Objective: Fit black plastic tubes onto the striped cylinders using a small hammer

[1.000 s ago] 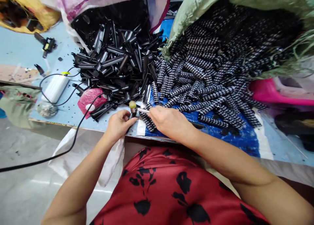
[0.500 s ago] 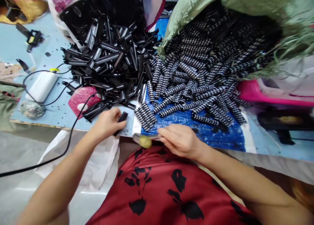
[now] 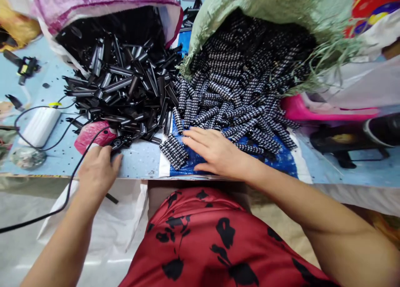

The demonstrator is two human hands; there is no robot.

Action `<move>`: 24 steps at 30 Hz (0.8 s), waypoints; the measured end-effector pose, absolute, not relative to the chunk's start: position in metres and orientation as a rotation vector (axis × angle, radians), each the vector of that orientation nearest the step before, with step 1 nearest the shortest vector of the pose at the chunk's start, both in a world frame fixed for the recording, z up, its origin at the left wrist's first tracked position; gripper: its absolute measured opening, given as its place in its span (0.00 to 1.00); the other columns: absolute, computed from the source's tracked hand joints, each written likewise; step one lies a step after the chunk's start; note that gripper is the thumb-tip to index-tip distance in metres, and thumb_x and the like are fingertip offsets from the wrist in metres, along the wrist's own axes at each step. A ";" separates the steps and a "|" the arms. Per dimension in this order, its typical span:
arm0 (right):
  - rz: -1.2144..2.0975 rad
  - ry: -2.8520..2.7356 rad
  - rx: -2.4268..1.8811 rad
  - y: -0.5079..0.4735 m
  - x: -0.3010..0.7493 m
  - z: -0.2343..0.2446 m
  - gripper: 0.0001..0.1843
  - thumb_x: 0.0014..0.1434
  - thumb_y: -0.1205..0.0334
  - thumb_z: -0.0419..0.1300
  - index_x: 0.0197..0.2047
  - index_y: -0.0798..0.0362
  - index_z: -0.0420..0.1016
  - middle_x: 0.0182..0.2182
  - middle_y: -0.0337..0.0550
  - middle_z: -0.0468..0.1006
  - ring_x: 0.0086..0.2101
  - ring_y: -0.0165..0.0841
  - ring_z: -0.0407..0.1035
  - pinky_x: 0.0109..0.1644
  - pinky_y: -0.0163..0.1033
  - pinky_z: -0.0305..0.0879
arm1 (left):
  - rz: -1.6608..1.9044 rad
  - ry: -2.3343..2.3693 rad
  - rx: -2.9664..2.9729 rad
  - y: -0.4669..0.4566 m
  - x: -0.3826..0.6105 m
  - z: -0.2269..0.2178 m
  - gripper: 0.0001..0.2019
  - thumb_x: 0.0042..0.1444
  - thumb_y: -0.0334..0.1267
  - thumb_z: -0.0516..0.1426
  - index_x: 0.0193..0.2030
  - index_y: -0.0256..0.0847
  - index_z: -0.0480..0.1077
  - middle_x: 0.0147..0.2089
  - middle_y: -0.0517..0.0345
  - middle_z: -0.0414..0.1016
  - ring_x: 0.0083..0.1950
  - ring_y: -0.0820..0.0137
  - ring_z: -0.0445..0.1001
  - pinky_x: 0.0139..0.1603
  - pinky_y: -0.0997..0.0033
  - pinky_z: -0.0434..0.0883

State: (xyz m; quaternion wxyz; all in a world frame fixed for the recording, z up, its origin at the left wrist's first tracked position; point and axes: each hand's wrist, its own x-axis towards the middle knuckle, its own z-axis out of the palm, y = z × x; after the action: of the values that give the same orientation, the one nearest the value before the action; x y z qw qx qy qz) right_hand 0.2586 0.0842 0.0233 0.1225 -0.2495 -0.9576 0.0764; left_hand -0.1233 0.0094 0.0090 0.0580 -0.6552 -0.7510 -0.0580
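Note:
My left hand [image 3: 98, 166] is at the table's front edge, thumb apart from the bent fingers. Its fingertips reach down beside a pink wrapped bundle [image 3: 90, 137] and a few black plastic pieces [image 3: 120, 143]. A dark strip [image 3: 111, 198] shows below it, over a white bag [image 3: 125, 220]. Fingers stretched, my right hand [image 3: 218, 151] rests over the blue sheet [image 3: 281, 164], holding nothing visible. It is close to a heap of black-and-white patterned tubes [image 3: 225, 112]. Left of its fingertips lies a neat block of the same patterned tubes [image 3: 174, 152].
Black plastic parts [image 3: 121, 86] spill from a pink-and-white sack [image 3: 106, 3]. A green woven sack [image 3: 215, 24] holds patterned tubes. A white power block [image 3: 40, 126] and black cable [image 3: 70, 191] are at left; a pink bin [image 3: 300, 107] and black device [image 3: 340, 141] at right.
My left hand moved left and no longer shows the black piece it held. My right hand let go of a blurred item with a yellowish round part and moved up onto the blue sheet.

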 end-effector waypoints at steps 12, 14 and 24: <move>0.711 -2.757 -0.556 0.132 0.227 0.022 0.58 0.51 0.55 0.79 0.77 0.54 0.54 0.71 0.63 0.61 0.70 0.51 0.58 0.74 0.61 0.57 | -0.371 -2.295 -1.995 0.001 -0.134 0.007 0.16 0.70 0.48 0.52 0.43 0.42 0.78 0.37 0.47 0.73 0.42 0.57 0.71 0.40 0.61 0.61; 0.849 -2.486 -0.653 0.117 0.240 0.016 0.59 0.52 0.49 0.78 0.78 0.52 0.53 0.72 0.61 0.59 0.71 0.51 0.55 0.73 0.58 0.61 | -0.595 -2.375 -1.892 -0.008 -0.131 0.012 0.15 0.69 0.48 0.55 0.47 0.43 0.79 0.37 0.50 0.75 0.40 0.59 0.72 0.41 0.62 0.63; 1.936 -1.274 -0.541 0.055 0.235 -0.015 0.67 0.37 0.51 0.84 0.76 0.43 0.57 0.72 0.54 0.59 0.64 0.44 0.69 0.68 0.50 0.69 | -2.524 -2.840 -1.374 0.004 -0.005 0.022 0.12 0.48 0.36 0.69 0.39 0.41 0.76 0.35 0.62 0.72 0.30 0.78 0.69 0.32 0.78 0.67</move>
State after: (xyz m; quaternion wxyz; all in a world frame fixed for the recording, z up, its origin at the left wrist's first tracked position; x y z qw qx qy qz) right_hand 0.2354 0.0546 -0.0146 0.3717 -0.2111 -0.4968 0.7553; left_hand -0.0050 0.0039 0.0224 -0.4345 -0.3063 -0.6331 -0.5626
